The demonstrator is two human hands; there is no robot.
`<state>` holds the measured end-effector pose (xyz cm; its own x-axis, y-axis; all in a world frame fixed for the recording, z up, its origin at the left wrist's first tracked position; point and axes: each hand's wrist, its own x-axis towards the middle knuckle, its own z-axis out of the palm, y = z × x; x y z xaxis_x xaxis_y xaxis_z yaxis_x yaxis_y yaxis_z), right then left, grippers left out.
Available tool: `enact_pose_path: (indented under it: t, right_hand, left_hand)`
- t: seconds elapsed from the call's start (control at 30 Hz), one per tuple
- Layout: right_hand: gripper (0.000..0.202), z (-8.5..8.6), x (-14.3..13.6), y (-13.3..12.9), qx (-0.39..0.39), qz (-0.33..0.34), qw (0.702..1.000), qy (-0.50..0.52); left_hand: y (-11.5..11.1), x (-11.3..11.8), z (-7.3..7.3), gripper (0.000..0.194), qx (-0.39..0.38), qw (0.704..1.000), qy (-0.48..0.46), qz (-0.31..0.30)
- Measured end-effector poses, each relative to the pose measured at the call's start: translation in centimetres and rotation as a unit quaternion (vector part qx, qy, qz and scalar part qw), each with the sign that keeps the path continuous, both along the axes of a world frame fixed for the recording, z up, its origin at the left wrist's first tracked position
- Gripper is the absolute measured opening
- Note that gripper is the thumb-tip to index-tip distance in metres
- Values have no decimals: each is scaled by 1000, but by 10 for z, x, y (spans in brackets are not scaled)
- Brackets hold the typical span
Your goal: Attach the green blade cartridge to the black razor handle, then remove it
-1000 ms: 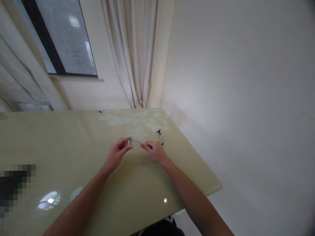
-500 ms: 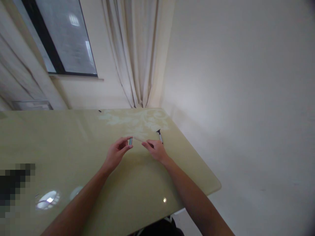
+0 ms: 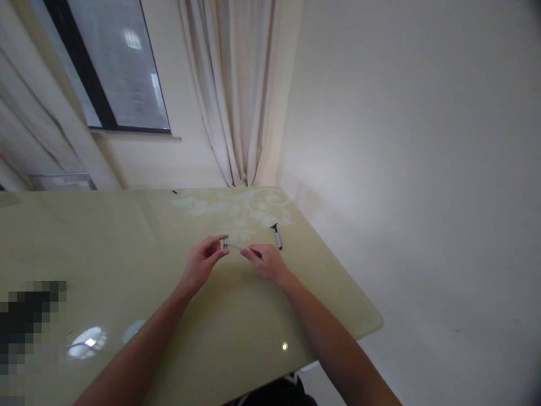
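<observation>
Above the table, my left hand (image 3: 204,260) pinches a small razor cartridge (image 3: 225,243) upright between thumb and fingers. My right hand (image 3: 265,261) is closed on a thin pale stick (image 3: 235,246) that points left. Its tip meets the face of the cartridge or lies just in front of it; I cannot tell which. The stick's other end is hidden in my fingers. Just beyond my right hand, a razor (image 3: 276,236) with a black head and grey handle lies on the table.
The glossy cream table (image 3: 236,338) has a pale floral pattern at its far corner. A tiny dark object (image 3: 174,192) lies near the far edge. A blurred dark shape (image 3: 25,321) is at the left. A wall (image 3: 401,169) stands to the right, curtains (image 3: 236,84) behind.
My right hand has brought the stick's tip slightly lower, from the top of the cartridge to its middle. My left hand keeps its hold. The view has shifted slightly.
</observation>
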<state>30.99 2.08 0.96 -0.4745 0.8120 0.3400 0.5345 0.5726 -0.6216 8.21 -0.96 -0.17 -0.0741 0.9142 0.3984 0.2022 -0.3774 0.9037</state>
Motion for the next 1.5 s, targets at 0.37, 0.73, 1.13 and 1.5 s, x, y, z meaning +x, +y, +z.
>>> enact_pose_path:
  t: [0.37,0.73,1.13,1.5]
  right_hand:
    - [54,-3,1,3,-3,-22,1000,-6]
    - [60,-8,-2,2,6,-63,998,-11]
    - [61,-6,-6,-2,-6,-90,996,9]
    - [61,-4,0,2,0,-67,998,3]
  left_hand:
    - [1,-1,-2,41,-1,1000,4,6]
    - [2,-3,-2,41,2,1000,5,12]
    - [0,0,-1,40,-5,1000,2,8]
    - [-1,0,1,42,-10,1000,4,1]
